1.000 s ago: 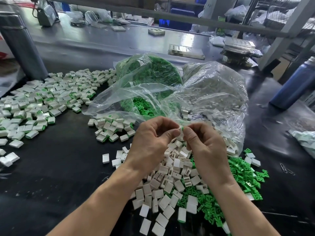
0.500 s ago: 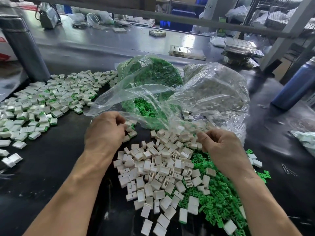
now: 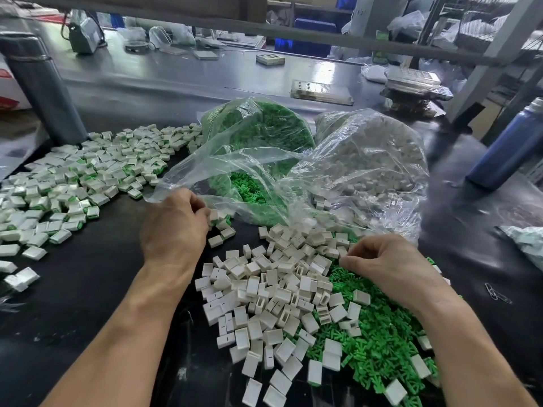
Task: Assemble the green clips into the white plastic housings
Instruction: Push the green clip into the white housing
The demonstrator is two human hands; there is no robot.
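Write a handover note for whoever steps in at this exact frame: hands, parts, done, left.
Left hand: fingers curled at the small cluster of finished pieces; grip hidden.
Right hand: fingers curled low over the loose piles; cannot tell if it holds anything.
Parts: white housings heaped centre, green clips to their right, more in both plastic bags.
Done: large spread of assembled units far left.
Left: most of both piles.
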